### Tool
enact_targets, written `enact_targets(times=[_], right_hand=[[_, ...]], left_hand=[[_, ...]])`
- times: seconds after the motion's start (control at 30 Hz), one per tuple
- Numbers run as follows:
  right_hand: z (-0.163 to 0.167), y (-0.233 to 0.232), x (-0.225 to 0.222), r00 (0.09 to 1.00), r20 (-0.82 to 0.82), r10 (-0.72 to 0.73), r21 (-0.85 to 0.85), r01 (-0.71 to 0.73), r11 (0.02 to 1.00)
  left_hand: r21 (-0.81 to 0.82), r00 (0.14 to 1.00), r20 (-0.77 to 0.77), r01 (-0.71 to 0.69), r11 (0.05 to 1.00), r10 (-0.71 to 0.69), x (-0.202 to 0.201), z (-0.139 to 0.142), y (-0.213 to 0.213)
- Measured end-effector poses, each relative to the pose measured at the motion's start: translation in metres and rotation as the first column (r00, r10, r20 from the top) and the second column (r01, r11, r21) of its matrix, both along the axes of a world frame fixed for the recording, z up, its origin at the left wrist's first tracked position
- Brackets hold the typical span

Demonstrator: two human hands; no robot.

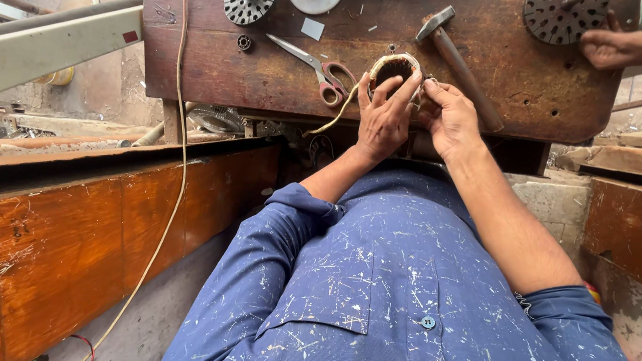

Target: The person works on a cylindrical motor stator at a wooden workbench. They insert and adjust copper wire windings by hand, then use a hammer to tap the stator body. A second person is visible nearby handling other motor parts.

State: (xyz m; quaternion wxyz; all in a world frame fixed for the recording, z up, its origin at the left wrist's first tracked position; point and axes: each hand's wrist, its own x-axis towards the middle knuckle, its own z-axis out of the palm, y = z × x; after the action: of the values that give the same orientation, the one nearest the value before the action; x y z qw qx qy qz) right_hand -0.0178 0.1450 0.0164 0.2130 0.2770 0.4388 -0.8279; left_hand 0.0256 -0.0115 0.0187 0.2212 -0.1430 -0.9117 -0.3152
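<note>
From the head camera, both hands meet at the near edge of the dark wooden worktop (514,73). The left hand (382,119) wraps its fingers (406,85) around a small round wound coil (394,67), and the right hand (451,119) pinches the coil's right side. The coil's opening faces up toward the camera, its axis roughly upright. Red-handled scissors (322,70) lie just left of it, a hammer (455,54) just right, handle slanting toward the near edge. Another person's hand (610,49) rests at the far right
</note>
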Motion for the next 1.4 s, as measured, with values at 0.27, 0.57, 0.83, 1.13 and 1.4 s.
enact_targets(times=[0.27, 0.57, 0.83, 1.13, 1.4], right_hand=[[0.009, 0.031, 0.022, 0.920, -0.159, -0.358, -0.161, 0.334, 0.929], [-0.042, 0.014, 0.048, 0.846, -0.490, -0.213, 0.298, 0.392, 0.871], [-0.033, 0.006, 0.047, 0.785, -0.619, -0.021, 0.498, 0.413, 0.763], [-0.031, -0.001, 0.036, 0.785, -0.608, -0.117, 0.414, 0.439, 0.797], [-0.029, -0.001, 0.032, 0.825, -0.565, -0.018, 0.532, 0.381, 0.756]], left_hand=[[0.054, 0.999, 0.002, -0.046, 0.997, 0.046, -0.001, -0.010, 0.003], [0.013, 0.994, 0.110, -0.006, 1.000, 0.005, -0.002, -0.015, -0.006], [-0.036, 0.990, 0.140, 0.034, 0.999, -0.029, 0.000, -0.014, -0.006], [-0.031, 0.987, 0.157, 0.018, 0.999, -0.013, 0.000, -0.012, -0.004], [-0.010, 0.982, 0.188, -0.011, 1.000, 0.013, -0.002, -0.015, -0.003]])
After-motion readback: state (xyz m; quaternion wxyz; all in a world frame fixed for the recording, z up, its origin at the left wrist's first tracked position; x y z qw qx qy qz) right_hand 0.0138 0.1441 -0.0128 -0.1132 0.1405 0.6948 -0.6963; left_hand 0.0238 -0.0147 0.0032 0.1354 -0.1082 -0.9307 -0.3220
